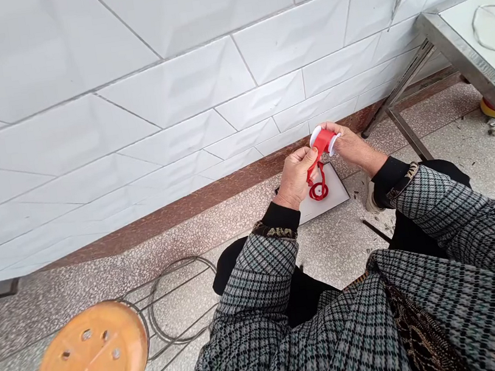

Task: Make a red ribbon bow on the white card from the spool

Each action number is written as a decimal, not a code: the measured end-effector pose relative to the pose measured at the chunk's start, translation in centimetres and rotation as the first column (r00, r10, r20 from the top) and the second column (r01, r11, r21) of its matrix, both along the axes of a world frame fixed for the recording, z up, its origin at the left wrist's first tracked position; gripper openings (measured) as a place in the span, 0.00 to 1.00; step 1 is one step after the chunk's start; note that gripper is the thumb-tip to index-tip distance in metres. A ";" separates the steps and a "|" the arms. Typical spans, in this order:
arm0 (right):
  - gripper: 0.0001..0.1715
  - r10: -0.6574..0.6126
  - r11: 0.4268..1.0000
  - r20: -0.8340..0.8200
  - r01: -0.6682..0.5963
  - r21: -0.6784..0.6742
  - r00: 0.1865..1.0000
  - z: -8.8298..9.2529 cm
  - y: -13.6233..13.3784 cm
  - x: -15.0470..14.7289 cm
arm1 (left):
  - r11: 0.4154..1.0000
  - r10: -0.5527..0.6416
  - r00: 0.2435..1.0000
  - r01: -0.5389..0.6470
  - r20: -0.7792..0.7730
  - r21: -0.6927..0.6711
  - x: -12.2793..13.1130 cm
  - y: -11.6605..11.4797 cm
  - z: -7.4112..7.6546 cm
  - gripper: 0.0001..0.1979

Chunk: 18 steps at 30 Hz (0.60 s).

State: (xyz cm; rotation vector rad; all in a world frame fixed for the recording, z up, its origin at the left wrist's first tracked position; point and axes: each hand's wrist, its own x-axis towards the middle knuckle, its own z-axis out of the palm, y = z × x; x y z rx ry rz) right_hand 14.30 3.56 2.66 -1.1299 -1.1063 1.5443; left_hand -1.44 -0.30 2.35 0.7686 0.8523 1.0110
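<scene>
Your checked grey sleeves (261, 282), lower frame. Centre frame, hands close together: your right hand (352, 145) grips white-flanged spool of red ribbon (324, 139); your left hand (295, 177) pinches loose red ribbon tail (319, 189), hanging looped. Short length off, most wound. Round orange perforated stool (91, 366), lower left.

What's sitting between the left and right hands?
A red ribbon spool, gripped by the right hand; the left hand pinches its loose ribbon, which loops down above a white board. Head view.
</scene>
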 end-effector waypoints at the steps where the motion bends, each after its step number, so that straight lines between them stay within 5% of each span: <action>1: 0.17 -0.005 1.000 -0.026 0.005 -0.014 1.000 -0.1 -0.1 -0.1 | 1.000 -0.004 1.000 0.004 -0.012 0.001 0.1 0.0 -0.2 0.28; 12: 0.20 -0.078 0.997 -0.091 0.076 -0.026 0.993 -1.0 0.1 -0.2 | 1.000 0.017 0.997 -0.016 0.072 -0.007 0.6 0.4 -0.6 0.27; 18: 0.21 -0.082 0.996 -0.180 0.075 -0.046 0.980 -1.0 0.0 -0.3 | 0.999 0.000 1.000 0.001 -0.028 0.037 0.6 0.4 -1.4 0.26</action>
